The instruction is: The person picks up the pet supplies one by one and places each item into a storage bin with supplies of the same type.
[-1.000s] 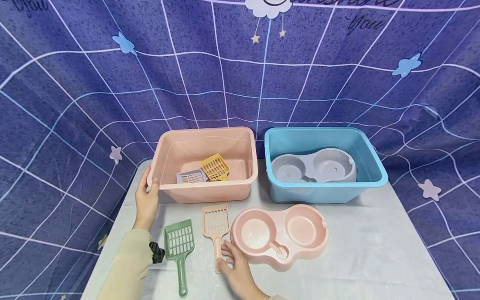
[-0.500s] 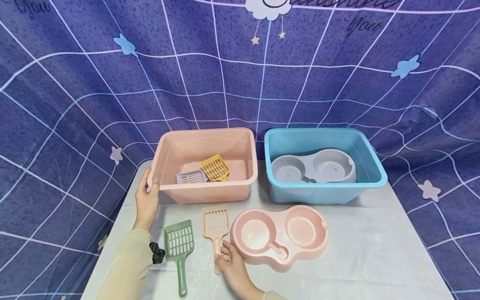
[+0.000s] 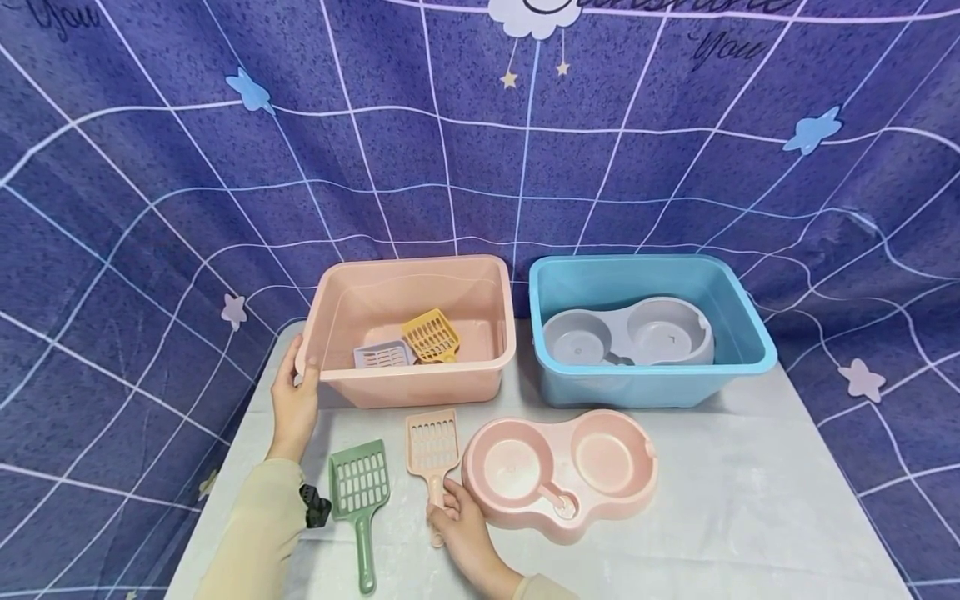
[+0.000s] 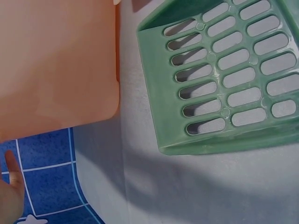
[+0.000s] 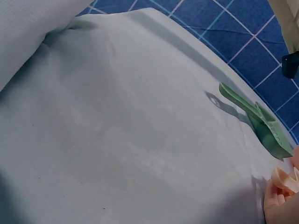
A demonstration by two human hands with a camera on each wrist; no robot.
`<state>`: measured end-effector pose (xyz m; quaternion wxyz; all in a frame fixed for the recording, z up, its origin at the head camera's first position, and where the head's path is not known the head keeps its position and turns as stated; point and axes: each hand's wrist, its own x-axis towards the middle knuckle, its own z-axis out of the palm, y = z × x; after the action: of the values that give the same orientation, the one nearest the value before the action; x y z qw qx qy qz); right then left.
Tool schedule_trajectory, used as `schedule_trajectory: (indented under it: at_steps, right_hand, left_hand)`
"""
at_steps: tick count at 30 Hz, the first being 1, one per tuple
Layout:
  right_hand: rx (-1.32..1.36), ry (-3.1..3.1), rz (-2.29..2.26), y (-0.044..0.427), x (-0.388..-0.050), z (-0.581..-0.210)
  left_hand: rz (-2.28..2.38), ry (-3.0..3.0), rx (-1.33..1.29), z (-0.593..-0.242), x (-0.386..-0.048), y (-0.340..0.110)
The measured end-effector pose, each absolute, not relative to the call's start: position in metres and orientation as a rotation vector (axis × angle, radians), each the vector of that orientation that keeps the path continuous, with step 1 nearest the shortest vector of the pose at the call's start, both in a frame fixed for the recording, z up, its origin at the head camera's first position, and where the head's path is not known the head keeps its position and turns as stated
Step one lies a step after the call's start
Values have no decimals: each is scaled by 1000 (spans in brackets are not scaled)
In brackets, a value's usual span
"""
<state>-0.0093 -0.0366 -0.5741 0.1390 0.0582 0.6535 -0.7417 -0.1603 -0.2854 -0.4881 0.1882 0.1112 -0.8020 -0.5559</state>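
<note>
My left hand (image 3: 295, 408) grips the near left corner of a pink plastic bin (image 3: 412, 385), thumb at the rim and fingers along the outer side. A yellow litter scoop (image 3: 431, 335) and a pale lilac litter scoop (image 3: 367, 362) lie inside it. In front of the bin, my right hand (image 3: 468, 532) pinches the handle of a peach litter scoop (image 3: 432, 433), whose slotted head lies toward the bin. Fingers hide part of that handle. A green litter scoop (image 3: 362, 527) rests on the table to its left, and fills much of the left wrist view.
Right of the right hand sits a pink double pet bowl (image 3: 562, 525). Behind it stands a blue bin (image 3: 637, 387) with a grey double pet bowl (image 3: 615, 321) inside. A white cloth covers the table (image 3: 735, 500); a purple patterned curtain (image 3: 480, 150) hangs behind.
My right thumb and fingers have closed in on the peach scoop's handle. The left hand, bins and other things have stayed in place.
</note>
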Motion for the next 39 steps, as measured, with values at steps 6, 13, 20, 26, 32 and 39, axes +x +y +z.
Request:
schedule_trajectory:
  at_steps: [6,13,20,26,32,39]
  right_hand:
    - [184,1911,-2117,-37,-11,-574]
    - [152,1957,-2082,-35,-10,-577]
    - [99,2038,-1997,-34,-7,-576]
    - [82,2017,-2053,-35,-7,-575]
    - [107,1965,-2067,-35,-8,-575]
    - [107,1943,-2071,-33,-10,-573]
  left_hand:
    - [-1579,-2242,301,-489,-161,-285]
    - [-1582,-2242,309,-489,-162,-285]
    - [-1589,-2230,308,-488,-161,-284]
    - [-1579,-2222,297,-489,-160,-285]
    - [-1568,-2224,298,-491,-161,-285]
    - [-1575,-2227,291,-490,-161,-285]
